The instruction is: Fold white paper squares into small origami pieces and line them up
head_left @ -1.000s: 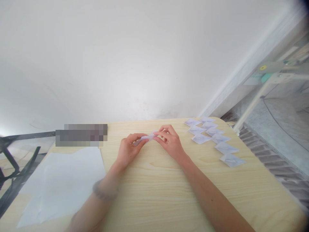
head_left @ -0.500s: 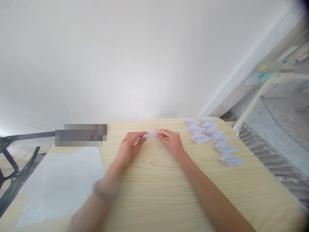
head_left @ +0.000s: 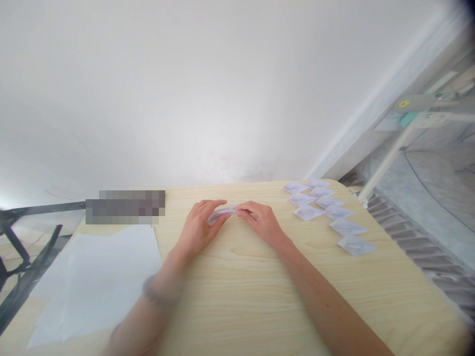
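The person's left hand and right hand are pinching the small folded white paper piece between closed fingers low over the pale wooden table, and pressing evenly along the crease would probably sharpen the fold.

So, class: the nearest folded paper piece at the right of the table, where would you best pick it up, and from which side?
Probably pinch the folded paper piece by its near right point, coming from the table's right edge: it lies flat, with that side clear of its neighbours.

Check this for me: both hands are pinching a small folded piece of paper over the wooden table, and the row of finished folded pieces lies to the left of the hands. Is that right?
Not quite. In the head view the left hand and right hand do pinch the small folded paper over the wooden table, but the finished folded pieces lie to the right of the hands. The flat white sheets are on the left.
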Tool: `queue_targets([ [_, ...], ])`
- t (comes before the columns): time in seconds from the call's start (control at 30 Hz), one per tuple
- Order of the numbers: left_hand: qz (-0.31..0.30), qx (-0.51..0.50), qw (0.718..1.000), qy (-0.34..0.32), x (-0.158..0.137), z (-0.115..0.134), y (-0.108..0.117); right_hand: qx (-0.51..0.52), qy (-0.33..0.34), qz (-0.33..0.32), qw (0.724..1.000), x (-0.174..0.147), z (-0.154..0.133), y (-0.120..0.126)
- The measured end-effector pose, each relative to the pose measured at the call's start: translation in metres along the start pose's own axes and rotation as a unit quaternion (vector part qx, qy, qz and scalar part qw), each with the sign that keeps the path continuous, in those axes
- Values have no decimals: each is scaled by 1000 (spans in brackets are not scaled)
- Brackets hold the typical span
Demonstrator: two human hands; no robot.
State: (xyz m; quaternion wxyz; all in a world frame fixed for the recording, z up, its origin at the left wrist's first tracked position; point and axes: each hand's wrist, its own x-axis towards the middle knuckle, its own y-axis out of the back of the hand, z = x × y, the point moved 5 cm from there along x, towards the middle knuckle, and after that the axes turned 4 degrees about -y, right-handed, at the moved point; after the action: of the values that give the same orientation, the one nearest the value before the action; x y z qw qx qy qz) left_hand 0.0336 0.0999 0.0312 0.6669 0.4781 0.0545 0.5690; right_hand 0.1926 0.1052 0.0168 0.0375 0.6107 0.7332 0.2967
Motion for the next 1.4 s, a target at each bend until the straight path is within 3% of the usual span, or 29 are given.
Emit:
queue_targets([
  [0.2, -30, -113, 983, 143, -5, -9, -8, 57, -70, 55, 994, -1, 8, 4],
  [0.33, -48, -268, 939, 211, -6, -10, -13, 104, -90, 68, 988, -1, 12, 5],
  [0.43, -96, -318, 910, 247, -6, -9, -15, 134, -77, 43, 987, -1, 9, 3],
  [0.7, -154, -319, 897, 265, -5, -12, -12, 75, -1, -12, 997, -4, -6, -2],
  [0.97, -206, -366, 855, 304, -3, -14, -10, 75, 34, -26, 996, -3, -10, -4],
  [1.1, -218, -391, 835, 319, -3, -15, -10, 99, 19, -37, 994, -2, -10, -4],
  [1.4, -226, -320, 873, 291, -1, -14, -10, 90, -4, -72, 993, -3, -10, -6],
])
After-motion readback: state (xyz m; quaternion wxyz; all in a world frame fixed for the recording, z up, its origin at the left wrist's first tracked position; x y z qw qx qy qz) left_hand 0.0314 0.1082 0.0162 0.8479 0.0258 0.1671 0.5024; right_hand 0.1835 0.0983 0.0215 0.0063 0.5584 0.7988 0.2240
